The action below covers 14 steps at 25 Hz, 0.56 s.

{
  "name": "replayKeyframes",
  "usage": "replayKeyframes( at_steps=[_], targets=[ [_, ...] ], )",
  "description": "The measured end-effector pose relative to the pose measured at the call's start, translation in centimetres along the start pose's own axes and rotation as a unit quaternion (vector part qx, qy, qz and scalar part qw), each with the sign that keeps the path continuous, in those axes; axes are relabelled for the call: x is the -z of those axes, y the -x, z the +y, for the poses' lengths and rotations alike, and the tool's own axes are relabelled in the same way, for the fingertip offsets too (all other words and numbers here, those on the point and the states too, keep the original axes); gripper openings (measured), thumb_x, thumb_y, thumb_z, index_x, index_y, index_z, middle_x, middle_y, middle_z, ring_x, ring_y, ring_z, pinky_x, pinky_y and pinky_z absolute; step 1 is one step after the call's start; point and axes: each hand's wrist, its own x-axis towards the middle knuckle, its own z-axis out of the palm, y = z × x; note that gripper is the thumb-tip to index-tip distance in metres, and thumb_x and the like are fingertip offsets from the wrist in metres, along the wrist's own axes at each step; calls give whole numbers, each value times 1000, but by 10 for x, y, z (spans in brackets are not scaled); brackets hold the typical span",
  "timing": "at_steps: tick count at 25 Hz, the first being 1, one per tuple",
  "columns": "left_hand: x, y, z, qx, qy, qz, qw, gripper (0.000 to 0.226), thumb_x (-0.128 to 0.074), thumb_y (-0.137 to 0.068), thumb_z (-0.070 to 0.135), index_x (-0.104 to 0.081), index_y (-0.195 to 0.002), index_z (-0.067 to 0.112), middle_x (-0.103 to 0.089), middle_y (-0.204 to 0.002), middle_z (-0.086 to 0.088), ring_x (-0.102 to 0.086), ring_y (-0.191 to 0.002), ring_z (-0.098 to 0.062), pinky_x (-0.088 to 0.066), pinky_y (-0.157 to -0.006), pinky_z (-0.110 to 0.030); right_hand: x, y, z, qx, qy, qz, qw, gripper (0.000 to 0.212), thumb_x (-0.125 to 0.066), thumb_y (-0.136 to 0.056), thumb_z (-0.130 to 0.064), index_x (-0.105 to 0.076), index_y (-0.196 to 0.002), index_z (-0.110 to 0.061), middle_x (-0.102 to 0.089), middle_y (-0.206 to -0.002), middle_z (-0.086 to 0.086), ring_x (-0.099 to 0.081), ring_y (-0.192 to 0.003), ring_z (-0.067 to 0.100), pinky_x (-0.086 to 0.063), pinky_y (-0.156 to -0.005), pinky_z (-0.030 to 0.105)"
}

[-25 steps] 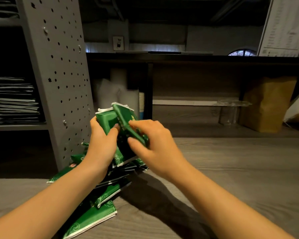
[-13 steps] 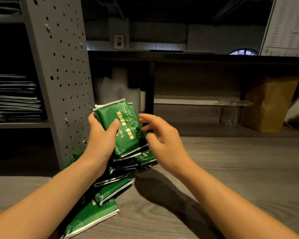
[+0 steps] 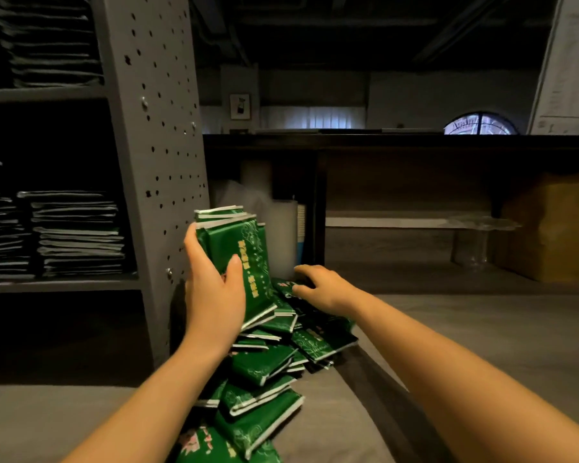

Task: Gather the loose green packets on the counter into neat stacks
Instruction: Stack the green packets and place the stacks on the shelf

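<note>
Counter [image 3: 482, 345]: grey, matte, fine wood-grain streaks; flat slab filling 3 to 8 o'clock.
Perforated panel [image 3: 154, 145]: grey painted upright at 10 o'clock, flat face dotted with small round holes and a few screw heads; its foot meets the counter.
Shelf stacks [image 3: 77, 235]: 9 o'clock, behind the panel; thin dark flat items with pale edges, layered in piles.
Loose packets [image 3: 264, 365]: 6 o'clock, on the counter just right of the panel foot; glossy green foil rectangles with white sealed edges and pale scroll print, slumped and overlapping at all angles.
Paper bag [image 3: 549, 228]: 3 o'clock, brown, creased, boxy, under the dark back ledge.
Held stack [image 3: 238, 242]: centre, above the far end of the loose packets; several green packets squared together, upright, gold lettering on the front face.
Left hand [image 3: 214, 295]: grips the held stack, thumb across the front, fingers round the left edge.
Right hand [image 3: 328, 289]: palm down, fingers curved onto the top loose packets at the far end; cannot tell whether it pinches one.
Clear stand [image 3: 478, 238]: 3 o'clock, transparent plastic, flat top, beside the paper bag.
</note>
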Motion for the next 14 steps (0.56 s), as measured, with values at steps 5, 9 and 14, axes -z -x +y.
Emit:
replayKeyframes(
  at_steps=[5,9,14],
  targets=[
    [1,-4,-4,-10,0,-9,1000,58,-47,-95,8,-20,-144,22,-49,-97,24,-53,-75,18,-40,-61,-1,-20,-20,-3,-45,-64,-69,995,52,-24,-101,-47,-33,-146,-22,-31,-153,4,-29,-140,25,-23,-114,35],
    [0,-5,-5,2,7,-4,1000,58,-47,-95,11,-19,-144,26,-56,-112,3,-56,-84,-10,-48,-75,-27,-12,9,-1,-14,-43,-90,995,39,-39,-99,-38,-43,-136,-25,-46,-140,6,-45,-125,23,-36,-101,33],
    [-3,5,10,28,37,-29,998,54,-46,-95,6,-23,-141,22,-54,-111,7,-55,-84,9,-45,-71,-7,15,70,4,-3,-47,-137,989,52,-52,-94,-24,-31,-142,-26,-37,-145,5,-44,-121,18,-38,-99,31]
  ],
)
